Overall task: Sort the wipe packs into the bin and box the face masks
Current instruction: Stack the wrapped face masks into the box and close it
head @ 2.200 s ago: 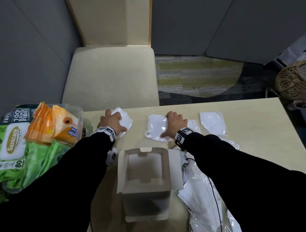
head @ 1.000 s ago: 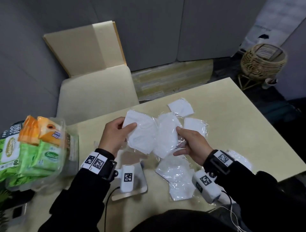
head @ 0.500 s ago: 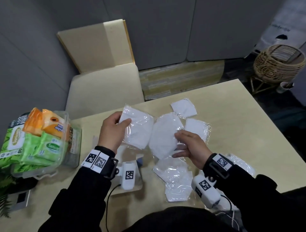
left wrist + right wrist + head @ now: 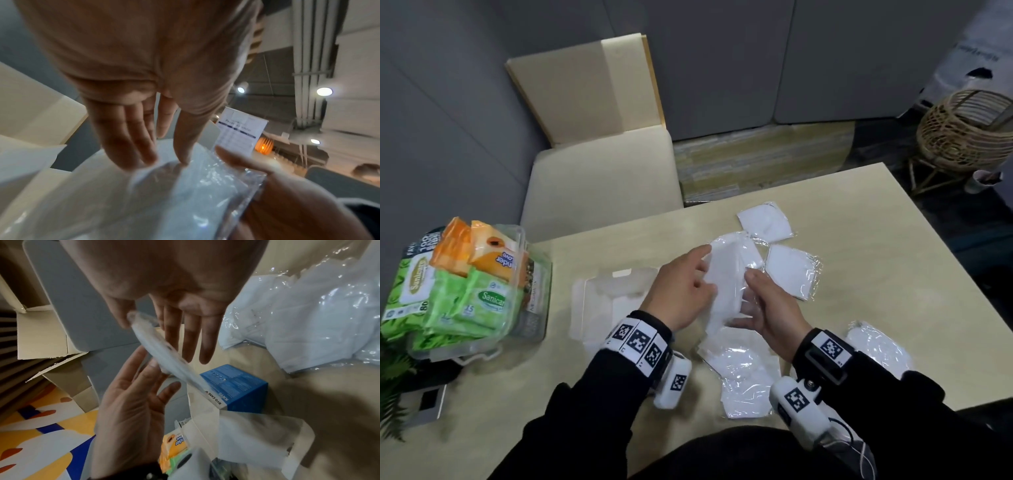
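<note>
At centre frame in the head view, the left hand (image 4: 681, 294) and right hand (image 4: 770, 308) press a stack of wrapped face masks (image 4: 726, 274) between flat palms, fingers straight, not curled. The right wrist view shows the stack edge-on and blurred, so I cannot count the masks. The open white box (image 4: 599, 301) sits left of the hands, partly hidden by the left wrist. Loose masks (image 4: 791, 274) lie at right. The bin (image 4: 530, 308) of wipe packs (image 4: 465, 298) is at left, its edge cropped.

Both hands (image 4: 726, 301) have brought their two wrapped masks (image 4: 726, 274) together, stacked.
</note>
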A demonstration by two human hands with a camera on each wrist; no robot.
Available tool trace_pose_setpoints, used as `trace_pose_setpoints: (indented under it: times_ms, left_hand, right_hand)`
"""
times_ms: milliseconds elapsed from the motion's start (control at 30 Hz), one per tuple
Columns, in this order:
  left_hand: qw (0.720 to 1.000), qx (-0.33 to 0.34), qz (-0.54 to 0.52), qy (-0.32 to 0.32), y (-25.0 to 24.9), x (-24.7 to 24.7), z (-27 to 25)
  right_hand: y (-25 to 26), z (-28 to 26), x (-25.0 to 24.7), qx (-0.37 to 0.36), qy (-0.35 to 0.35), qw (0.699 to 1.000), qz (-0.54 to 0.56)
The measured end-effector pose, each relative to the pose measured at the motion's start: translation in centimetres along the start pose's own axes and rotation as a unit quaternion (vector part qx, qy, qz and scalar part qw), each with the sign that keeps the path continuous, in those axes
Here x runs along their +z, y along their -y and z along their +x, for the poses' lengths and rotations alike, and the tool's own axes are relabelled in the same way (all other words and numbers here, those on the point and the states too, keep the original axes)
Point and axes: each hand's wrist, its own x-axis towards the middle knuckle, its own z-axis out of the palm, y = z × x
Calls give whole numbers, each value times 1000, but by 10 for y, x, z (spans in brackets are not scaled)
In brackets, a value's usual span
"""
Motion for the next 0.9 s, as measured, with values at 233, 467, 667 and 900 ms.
trace_pose_setpoints:
  times_ms: [233, 467, 667, 900]
  left_hand:
    - [997, 13, 82, 6, 22, -11, 14]
    - [995, -69, 64, -43, 35, -11, 12]
    - [999, -35, -15, -5, 30, -15, 6]
    - [987, -32, -138, 81, 41, -20, 1]
  right_hand:
    - [-6, -1, -3, 22, -9, 999, 26]
    - [-10, 3, 1, 45, -15, 993, 108]
    - [-4, 6, -5, 43, 37, 998, 18]
    - [18, 26, -24, 77, 81, 993, -48]
